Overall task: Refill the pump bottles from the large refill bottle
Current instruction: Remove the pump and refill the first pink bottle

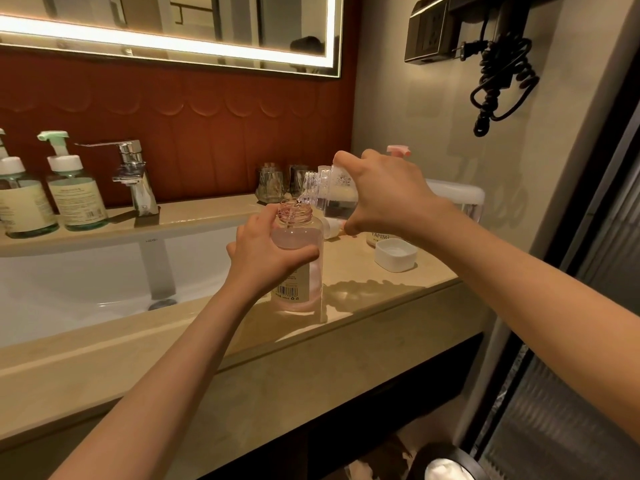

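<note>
A clear pink pump bottle (304,268) stands upright on the beige counter (363,289) with its pump top off and its neck open. My left hand (266,251) grips its body. My right hand (377,192) holds the large clear refill bottle (329,192) tipped to the left, its mouth just over the pink bottle's neck. A thin stream of clear liquid runs from one into the other. A white cap (396,254) lies on the counter to the right. Another bottle with a pink pump head (398,149) stands behind my right hand, mostly hidden.
Two green pump bottles (74,192) stand at the back left beside a chrome tap (133,174) over the white sink (104,282). Glass tumblers (273,181) sit at the back wall. A white box (457,199) stands at the right. A coiled black cord (502,77) hangs on the wall.
</note>
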